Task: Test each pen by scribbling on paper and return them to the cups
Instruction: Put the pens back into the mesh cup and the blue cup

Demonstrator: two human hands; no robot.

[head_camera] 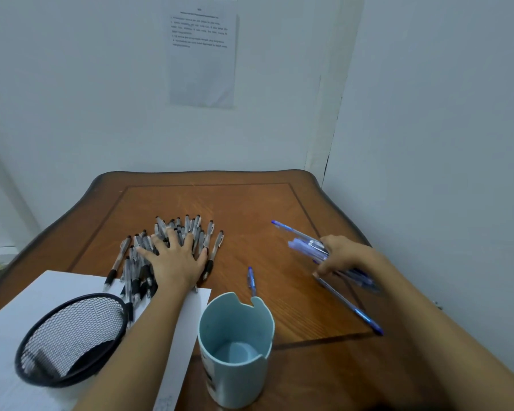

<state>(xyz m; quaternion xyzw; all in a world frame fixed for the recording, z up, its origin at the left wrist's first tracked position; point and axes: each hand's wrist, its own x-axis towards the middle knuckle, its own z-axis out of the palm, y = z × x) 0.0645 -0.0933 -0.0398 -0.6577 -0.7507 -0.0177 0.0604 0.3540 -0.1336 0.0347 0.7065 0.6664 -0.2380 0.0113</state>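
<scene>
A heap of several black pens [172, 232] lies on the wooden table [250, 203]. My left hand [175, 259] rests flat on that heap with its fingers spread. My right hand [343, 255] grips a bundle of several blue pens [307, 243] at the table's right side. Two more blue pens lie loose: one [251, 277] behind the light blue cup [235, 351], another [350, 307] in front of my right hand. A black mesh cup [72, 339] stands on the white paper [27, 298] at the near left. Both cups hold no pens.
The table stands in a corner, with walls behind it and to the right. A printed sheet [202, 59] is stuck on the back wall. Bare wood shows at the back of the table and between my two hands.
</scene>
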